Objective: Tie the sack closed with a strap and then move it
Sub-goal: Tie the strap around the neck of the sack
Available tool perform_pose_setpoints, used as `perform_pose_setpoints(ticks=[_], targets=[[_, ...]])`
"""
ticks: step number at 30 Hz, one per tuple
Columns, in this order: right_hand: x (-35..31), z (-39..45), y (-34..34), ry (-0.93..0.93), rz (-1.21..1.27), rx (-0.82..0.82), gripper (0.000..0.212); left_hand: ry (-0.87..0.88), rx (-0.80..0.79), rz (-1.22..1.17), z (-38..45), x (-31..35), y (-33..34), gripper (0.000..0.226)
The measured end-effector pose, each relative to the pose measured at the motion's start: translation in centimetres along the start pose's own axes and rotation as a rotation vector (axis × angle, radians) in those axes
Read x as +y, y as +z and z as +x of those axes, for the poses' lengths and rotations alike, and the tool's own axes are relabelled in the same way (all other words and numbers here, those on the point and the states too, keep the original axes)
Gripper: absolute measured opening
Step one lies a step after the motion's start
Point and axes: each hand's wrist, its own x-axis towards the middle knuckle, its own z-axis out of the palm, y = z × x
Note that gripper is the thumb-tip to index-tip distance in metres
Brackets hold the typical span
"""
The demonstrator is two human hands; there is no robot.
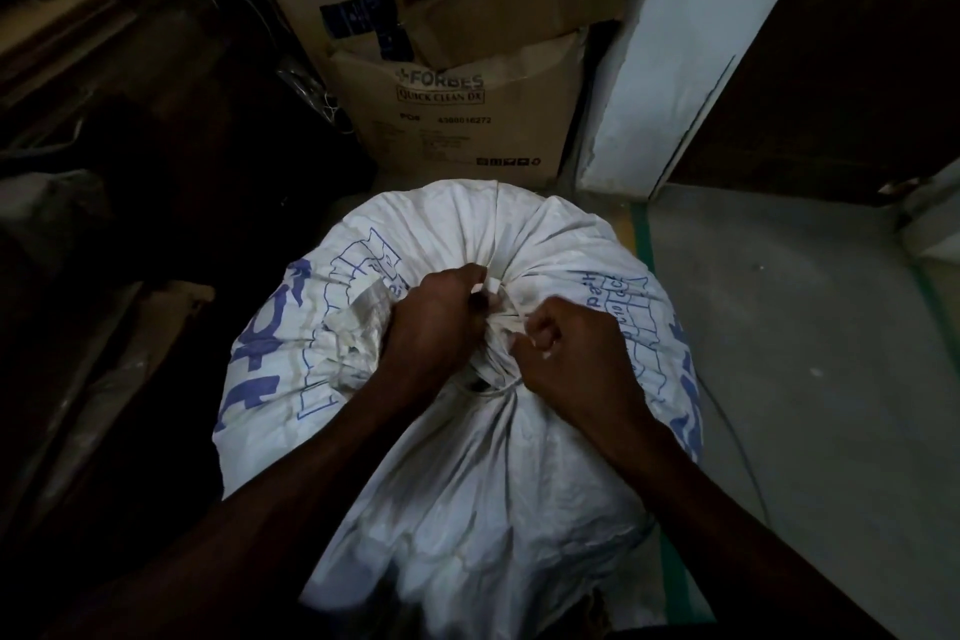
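Both hands closed at the gathered neck of your sack [467,431], left hand [436,322] and right hand [571,353] each fisted on strap [506,322] ends between them; uneven pull likely slips the knot, neck reopens.

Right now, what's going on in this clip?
A person is closing a full white sack standing on the floor. Both fists grip the gathered neck: the left hand on one side, the right hand on the other, pulling a white strap tight. Cardboard boxes stand behind. The sack hasn't been moved.
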Motion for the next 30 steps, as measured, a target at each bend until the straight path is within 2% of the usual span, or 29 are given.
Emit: perform_pose_setpoints(ticks=[4,7,11,14,19,24,28,30], targets=[[0.2,0.0,0.4,-0.084,-0.081,0.059,0.030,0.086,0.082,-0.099,0.5,-1.1,0.7,0.031],[0.2,0.0,0.9,-0.144,-0.138,0.099,0.026,0.165,0.053,-0.157,0.4,-1.9,0.9,0.044],[0.3,0.6,1.9,-0.196,-0.210,0.074,0.014,0.209,0.003,-0.124,0.0,-1.0,0.5,0.037],[0.1,1.2,2.2,-0.191,-0.203,0.029,0.017,0.224,0.000,-0.118,-0.3,-0.6,-0.1,0.040],[0.3,1.2,2.1,-0.100,-0.119,-0.008,0.029,0.159,0.013,-0.050,-0.3,-0.7,-0.2,0.037],[-1.1,0.1,0.6,0.104,0.000,0.016,0.023,0.092,-0.050,-0.010,-0.1,-0.3,0.1,0.033],[-1.1,-0.6,0.3,0.120,-0.039,0.006,0.006,0.073,-0.009,0.028,0.2,-0.4,0.3,0.034],[-0.8,-0.4,0.1,0.126,0.007,-0.012,0.009,0.094,0.013,0.041,0.0,-0.4,0.5,0.035]])
